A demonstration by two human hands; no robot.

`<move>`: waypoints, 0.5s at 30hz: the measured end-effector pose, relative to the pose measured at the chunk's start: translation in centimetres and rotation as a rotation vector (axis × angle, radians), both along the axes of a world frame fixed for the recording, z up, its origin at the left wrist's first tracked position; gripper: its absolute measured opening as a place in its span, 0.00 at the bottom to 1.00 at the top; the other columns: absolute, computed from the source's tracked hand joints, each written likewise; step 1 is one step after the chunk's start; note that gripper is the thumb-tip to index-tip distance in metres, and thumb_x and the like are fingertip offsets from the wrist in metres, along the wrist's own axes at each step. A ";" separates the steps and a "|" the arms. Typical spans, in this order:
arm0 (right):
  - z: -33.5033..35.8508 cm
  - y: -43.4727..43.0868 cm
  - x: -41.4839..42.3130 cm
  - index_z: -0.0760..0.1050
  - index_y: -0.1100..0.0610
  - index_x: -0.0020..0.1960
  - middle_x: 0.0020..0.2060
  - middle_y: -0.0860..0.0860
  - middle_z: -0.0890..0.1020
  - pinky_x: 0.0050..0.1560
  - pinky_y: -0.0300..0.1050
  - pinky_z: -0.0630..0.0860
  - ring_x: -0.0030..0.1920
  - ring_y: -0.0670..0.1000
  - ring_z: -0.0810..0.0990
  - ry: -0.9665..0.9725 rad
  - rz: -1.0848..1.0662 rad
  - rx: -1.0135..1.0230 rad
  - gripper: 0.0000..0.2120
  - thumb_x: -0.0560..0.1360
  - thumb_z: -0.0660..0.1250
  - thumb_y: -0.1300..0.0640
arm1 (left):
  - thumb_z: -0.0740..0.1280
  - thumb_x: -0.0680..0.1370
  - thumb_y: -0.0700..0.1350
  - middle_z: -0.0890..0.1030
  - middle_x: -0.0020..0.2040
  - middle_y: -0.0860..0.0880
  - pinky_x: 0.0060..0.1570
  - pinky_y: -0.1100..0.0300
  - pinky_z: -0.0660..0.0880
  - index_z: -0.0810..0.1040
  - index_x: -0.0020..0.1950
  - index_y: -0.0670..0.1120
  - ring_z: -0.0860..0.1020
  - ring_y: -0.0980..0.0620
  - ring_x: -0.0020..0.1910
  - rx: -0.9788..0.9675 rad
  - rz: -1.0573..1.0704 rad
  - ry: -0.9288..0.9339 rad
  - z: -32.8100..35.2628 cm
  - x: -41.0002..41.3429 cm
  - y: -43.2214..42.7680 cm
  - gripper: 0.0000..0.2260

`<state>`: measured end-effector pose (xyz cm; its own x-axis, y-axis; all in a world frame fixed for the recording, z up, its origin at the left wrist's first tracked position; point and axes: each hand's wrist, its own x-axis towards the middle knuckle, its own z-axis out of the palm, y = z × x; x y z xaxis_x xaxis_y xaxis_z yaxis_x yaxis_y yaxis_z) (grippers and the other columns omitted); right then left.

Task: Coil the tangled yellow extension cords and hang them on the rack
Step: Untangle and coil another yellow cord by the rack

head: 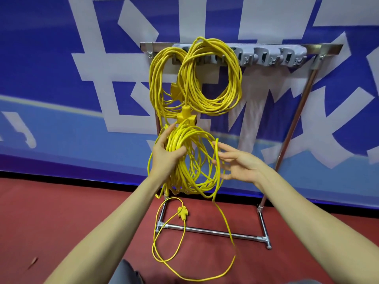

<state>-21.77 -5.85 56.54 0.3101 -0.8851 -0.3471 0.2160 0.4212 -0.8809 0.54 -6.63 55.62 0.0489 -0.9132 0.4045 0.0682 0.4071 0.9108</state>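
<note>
Coiling is in progress: the left hand (166,153) grips the half-wound bundle of yellow extension cord (193,138), and the open, spread-fingered right hand (239,163) should next gather its loose tail (226,224).

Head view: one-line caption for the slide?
Left hand grips a partly wound yellow extension cord coil, right hand touches one loop; two coiled cords hang on the rack behind.
</note>
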 end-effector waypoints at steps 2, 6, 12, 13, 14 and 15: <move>0.6 0.3 0.7 0.70 0.45 0.67 0.47 0.52 0.80 0.52 0.67 0.73 0.54 0.54 0.80 -0.150 0.007 0.032 0.27 0.71 0.66 0.64 | 0.72 0.66 0.37 0.80 0.62 0.48 0.55 0.61 0.76 0.74 0.67 0.54 0.80 0.53 0.59 -0.019 0.000 -0.046 -0.2 -0.2 0.0 0.31; 2.7 0.6 2.3 0.72 0.61 0.62 0.46 0.60 0.74 0.46 0.69 0.76 0.52 0.61 0.78 -0.244 -0.066 0.071 0.20 0.71 0.65 0.68 | 0.72 0.68 0.32 0.78 0.64 0.44 0.52 0.66 0.75 0.72 0.69 0.51 0.79 0.53 0.55 -0.015 -0.037 -0.100 -0.4 -0.5 0.4 0.32; 4.7 0.8 5.2 0.73 0.70 0.46 0.43 0.65 0.78 0.42 0.51 0.81 0.45 0.62 0.80 -0.201 -0.142 0.014 0.07 0.76 0.57 0.74 | 0.74 0.69 0.39 0.81 0.60 0.53 0.58 0.61 0.76 0.72 0.67 0.56 0.80 0.55 0.58 0.023 -0.135 -0.108 -1.4 -0.3 0.6 0.29; 4.7 0.8 5.6 0.73 0.71 0.46 0.43 0.65 0.79 0.41 0.47 0.81 0.43 0.60 0.80 -0.159 -0.151 -0.001 0.06 0.75 0.58 0.75 | 0.75 0.69 0.40 0.82 0.59 0.55 0.58 0.61 0.76 0.72 0.67 0.57 0.80 0.56 0.59 0.040 -0.147 -0.103 -1.6 -0.3 0.7 0.29; 4.8 0.9 6.0 0.73 0.71 0.46 0.42 0.65 0.79 0.41 0.46 0.81 0.41 0.60 0.81 -0.131 -0.173 -0.007 0.05 0.75 0.59 0.75 | 0.75 0.69 0.41 0.83 0.58 0.56 0.56 0.62 0.76 0.72 0.67 0.56 0.80 0.56 0.58 0.059 -0.155 -0.097 -1.9 -0.3 0.7 0.29; 4.8 1.0 6.2 0.73 0.71 0.45 0.42 0.65 0.79 0.44 0.47 0.81 0.40 0.59 0.81 -0.107 -0.192 -0.008 0.04 0.75 0.60 0.74 | 0.75 0.69 0.41 0.83 0.57 0.55 0.55 0.63 0.76 0.72 0.68 0.55 0.80 0.56 0.58 0.073 -0.161 -0.086 -2.1 -0.3 0.8 0.29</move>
